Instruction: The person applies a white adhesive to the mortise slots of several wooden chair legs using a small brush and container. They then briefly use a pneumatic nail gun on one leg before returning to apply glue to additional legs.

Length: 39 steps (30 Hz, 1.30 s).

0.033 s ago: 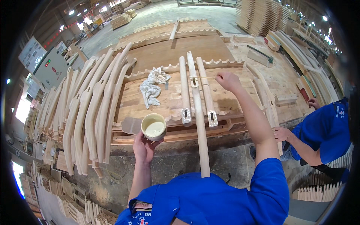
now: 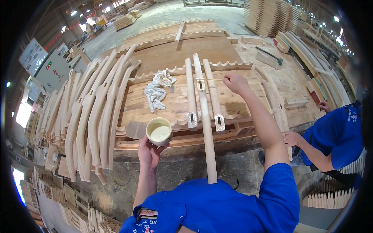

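My left hand (image 2: 148,154) grips a round cup (image 2: 164,141) from beneath and the side, with pale creamy liquid (image 2: 160,133) in it. Between the closed fingers of my right hand (image 2: 236,84) is a thin wooden stick (image 2: 213,79), its far end at the slot in the middle wooden post (image 2: 206,120). White residue rings that slot. The post points toward my body, its near end by my shirt. On either side lie a left post (image 2: 190,89) and a right post (image 2: 213,91), their near ends whitened around slots.
A crumpled white rag (image 2: 156,93) lies on the wooden bench (image 2: 132,105), between scalloped rails (image 2: 229,66). Many curved wooden pieces (image 2: 93,112) are stacked at left. A co-worker's hand (image 2: 292,139) touches a curved piece at right. A green-headed tool (image 2: 279,60) rests far right.
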Each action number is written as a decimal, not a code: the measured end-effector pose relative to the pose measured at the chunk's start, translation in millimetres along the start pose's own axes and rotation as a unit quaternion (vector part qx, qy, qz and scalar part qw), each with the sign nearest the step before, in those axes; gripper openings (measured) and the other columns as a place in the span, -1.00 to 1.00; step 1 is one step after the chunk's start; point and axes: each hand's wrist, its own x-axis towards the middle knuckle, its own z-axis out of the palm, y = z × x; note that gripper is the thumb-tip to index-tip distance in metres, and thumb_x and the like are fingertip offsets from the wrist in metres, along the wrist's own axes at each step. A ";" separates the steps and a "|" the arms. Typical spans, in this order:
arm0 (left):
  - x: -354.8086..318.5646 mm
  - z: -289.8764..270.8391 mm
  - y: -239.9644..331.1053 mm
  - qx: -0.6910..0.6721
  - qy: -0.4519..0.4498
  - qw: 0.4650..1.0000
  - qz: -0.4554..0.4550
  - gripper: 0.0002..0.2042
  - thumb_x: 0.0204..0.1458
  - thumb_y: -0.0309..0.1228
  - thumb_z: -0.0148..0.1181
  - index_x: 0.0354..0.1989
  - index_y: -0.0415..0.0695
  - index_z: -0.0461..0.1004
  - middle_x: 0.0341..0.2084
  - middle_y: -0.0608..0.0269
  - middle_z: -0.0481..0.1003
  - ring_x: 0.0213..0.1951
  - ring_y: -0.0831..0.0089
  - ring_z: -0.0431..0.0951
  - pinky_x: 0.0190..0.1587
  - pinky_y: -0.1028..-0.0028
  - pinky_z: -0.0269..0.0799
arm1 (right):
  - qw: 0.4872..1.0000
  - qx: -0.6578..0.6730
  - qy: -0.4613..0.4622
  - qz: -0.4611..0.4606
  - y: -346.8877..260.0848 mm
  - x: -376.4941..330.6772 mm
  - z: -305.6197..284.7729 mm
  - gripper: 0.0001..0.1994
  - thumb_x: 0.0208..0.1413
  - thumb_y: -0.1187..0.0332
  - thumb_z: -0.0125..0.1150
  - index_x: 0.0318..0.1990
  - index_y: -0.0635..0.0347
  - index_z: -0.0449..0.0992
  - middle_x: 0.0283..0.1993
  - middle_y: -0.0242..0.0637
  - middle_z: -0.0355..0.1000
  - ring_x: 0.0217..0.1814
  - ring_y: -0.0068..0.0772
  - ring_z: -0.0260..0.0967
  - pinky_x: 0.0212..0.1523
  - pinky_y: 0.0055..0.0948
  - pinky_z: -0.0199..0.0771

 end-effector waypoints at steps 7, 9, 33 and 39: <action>-0.2 -4.5 -3.4 -0.013 0.000 1.000 0.004 -0.60 0.21 -0.21 -0.26 0.12 -0.16 0.26 0.05 0.04 0.34 0.03 0.13 0.42 -0.07 0.07 0.47 | 0.996 0.011 -0.079 0.039 10.2 -1.7 -7.6 -0.73 0.00 0.17 -0.04 -0.31 0.06 0.55 -0.29 -0.18 0.50 -0.20 -0.12 0.45 -0.20 -0.19 0.43; 1.6 -4.9 -3.4 -0.016 0.005 1.000 -0.001 -0.60 0.21 -0.21 -0.26 0.13 -0.16 0.25 0.05 0.04 0.34 0.03 0.13 0.42 -0.08 0.07 0.48 | 0.997 0.024 -0.057 0.037 18.0 -4.0 -7.2 -0.74 -0.01 0.17 -0.03 -0.34 0.07 0.55 -0.31 -0.18 0.50 -0.22 -0.12 0.45 -0.22 -0.20 0.43; 1.2 -10.5 -2.4 -0.008 0.006 1.000 -0.009 -0.59 0.22 -0.20 -0.28 0.14 -0.16 0.25 0.05 0.05 0.35 0.02 0.13 0.42 -0.06 0.07 0.45 | 0.998 0.049 -0.027 0.011 13.3 -5.4 1.9 -0.74 0.03 0.13 0.02 -0.30 0.07 0.54 -0.39 -0.23 0.50 -0.30 -0.15 0.45 -0.26 -0.23 0.42; -4.5 -16.7 -3.1 -0.003 0.020 1.000 -0.004 -0.58 0.22 -0.20 -0.28 0.14 -0.18 0.24 0.04 0.04 0.36 0.02 0.13 0.42 -0.06 0.07 0.45 | 0.998 0.006 -0.064 -0.017 1.4 -7.8 -0.7 -0.74 0.02 0.14 0.01 -0.30 0.04 0.54 -0.36 -0.23 0.51 -0.26 -0.18 0.46 -0.23 -0.23 0.42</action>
